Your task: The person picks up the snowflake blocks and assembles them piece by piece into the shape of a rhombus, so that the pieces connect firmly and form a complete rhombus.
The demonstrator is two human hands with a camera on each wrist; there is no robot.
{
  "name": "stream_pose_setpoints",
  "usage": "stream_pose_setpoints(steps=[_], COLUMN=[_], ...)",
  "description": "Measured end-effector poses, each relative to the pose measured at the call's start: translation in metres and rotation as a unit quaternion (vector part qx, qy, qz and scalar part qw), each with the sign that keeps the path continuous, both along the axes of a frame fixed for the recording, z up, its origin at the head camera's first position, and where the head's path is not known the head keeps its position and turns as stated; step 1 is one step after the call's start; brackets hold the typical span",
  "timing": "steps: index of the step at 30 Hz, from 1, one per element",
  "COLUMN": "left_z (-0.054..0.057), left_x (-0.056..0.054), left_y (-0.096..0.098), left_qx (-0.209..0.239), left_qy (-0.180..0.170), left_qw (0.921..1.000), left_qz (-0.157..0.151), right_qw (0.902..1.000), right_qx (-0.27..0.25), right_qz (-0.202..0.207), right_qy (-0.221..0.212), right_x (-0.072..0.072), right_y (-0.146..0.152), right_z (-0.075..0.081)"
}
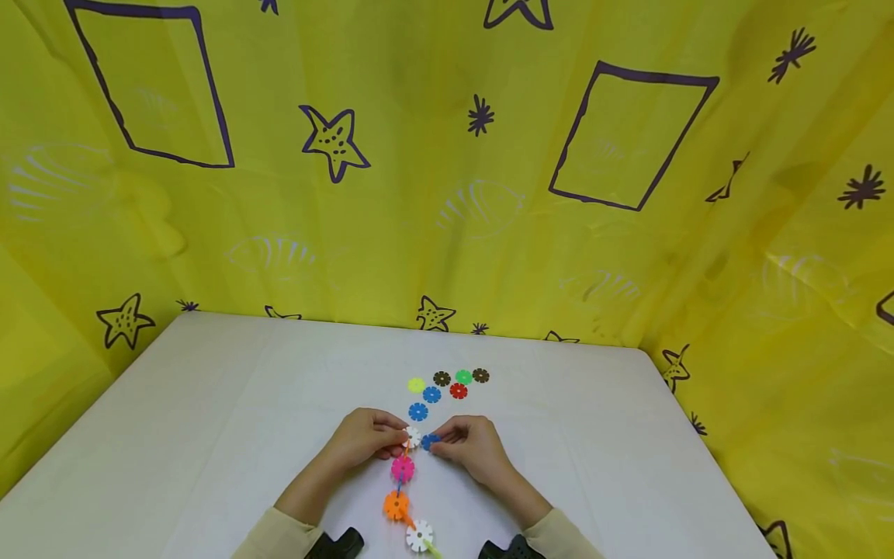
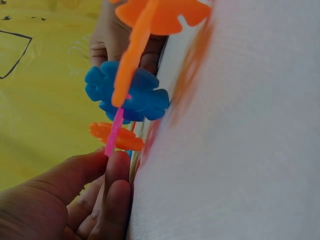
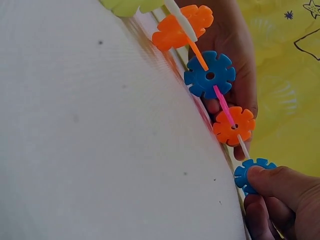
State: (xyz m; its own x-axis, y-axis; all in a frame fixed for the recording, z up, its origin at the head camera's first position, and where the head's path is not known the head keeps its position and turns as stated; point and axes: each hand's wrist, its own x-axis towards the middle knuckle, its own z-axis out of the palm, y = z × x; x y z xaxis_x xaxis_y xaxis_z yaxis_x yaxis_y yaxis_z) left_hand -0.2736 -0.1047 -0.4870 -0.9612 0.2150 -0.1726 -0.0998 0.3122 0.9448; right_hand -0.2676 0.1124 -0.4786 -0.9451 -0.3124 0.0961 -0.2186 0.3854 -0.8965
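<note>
A chain of notched, flower-shaped plastic discs runs up the middle of the table, with a pink disc (image 1: 402,469), an orange disc (image 1: 396,505) and a lower white disc (image 1: 420,536) slotted together. My left hand (image 1: 366,436) pinches the white disc (image 1: 413,438) at the chain's far end. Close to its right, my right hand (image 1: 475,448) grips a blue disc (image 3: 256,172) between thumb and fingers. In the right wrist view this blue disc meets the edge-on white disc; whether they are slotted together I cannot tell. Another blue disc (image 2: 127,91) sits between chain pieces.
Beyond the hands lie several loose discs, including a blue one (image 1: 418,411), a yellow one (image 1: 416,385), a red one (image 1: 458,390) and a green one (image 1: 464,376). The white table (image 1: 209,435) meets a yellow patterned curtain (image 1: 391,233) at its back and sides.
</note>
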Motion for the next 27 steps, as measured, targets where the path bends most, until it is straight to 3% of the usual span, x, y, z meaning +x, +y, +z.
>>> stream_pose_setpoints(steps=[11,27], left_z=[0.001,0.001], left_x=[0.000,0.001], left_y=[0.001,0.001], left_qx=[-0.004,0.004], left_qy=[-0.003,-0.003], left_qw=[1.0000,1.0000], left_qz=[0.000,-0.004], right_qw=[0.9998,0.9996], right_qx=[-0.020,0.013], right_qz=[0.005,0.017], right_qy=[0.004,0.020], right_x=[-0.006,-0.006], right_y=[0.002,-0.006], right_z=[-0.010,-0.012])
